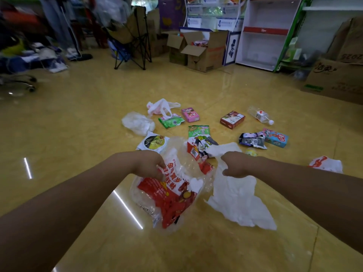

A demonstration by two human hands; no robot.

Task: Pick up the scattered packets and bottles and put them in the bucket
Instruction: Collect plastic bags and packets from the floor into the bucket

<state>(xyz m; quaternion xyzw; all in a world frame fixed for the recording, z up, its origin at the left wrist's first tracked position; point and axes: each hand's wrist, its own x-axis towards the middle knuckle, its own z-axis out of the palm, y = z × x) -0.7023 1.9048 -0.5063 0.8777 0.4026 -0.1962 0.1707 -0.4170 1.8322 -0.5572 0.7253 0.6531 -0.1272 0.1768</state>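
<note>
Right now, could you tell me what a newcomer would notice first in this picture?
The two hands in the foreground stand out: the left hand grips a red-and-clear plastic bag, and the right hand holds a crumpled white bag. Beyond them, packets litter the glossy yellow floor, with a clear bottle far right and a pink box near the middle. No bucket is in view.

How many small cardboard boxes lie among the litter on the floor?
3: a pink box right of the green packet, a red box left of the bottle, a blue box beside the dark packet. Others may be hidden.
</note>
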